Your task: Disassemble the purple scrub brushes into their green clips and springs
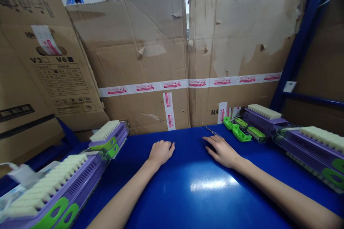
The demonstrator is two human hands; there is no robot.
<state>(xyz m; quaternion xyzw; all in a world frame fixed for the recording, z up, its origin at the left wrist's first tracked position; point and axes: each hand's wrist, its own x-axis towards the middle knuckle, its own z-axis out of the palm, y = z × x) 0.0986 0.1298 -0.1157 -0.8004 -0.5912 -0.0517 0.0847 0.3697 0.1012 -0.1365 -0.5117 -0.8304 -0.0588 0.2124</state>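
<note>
My left hand rests palm down on the blue tabletop, its fingers curled in and the thumb against them. Nothing shows in it. Farther right, my right hand lies low on the same surface with fingers apart, holding nothing. Just beyond its fingers is a thin metal tool; its far end is partly hidden by the hand, and whether they touch I cannot tell. Bright green plastic parts and small green-and-black pieces lie to the right of that tool.
Purple plastic units with cream ribbed tops and green ends stand along the left and right sides. Cardboard sheets wall off the back. A printed carton leans at left. Blue rack posts rise at right.
</note>
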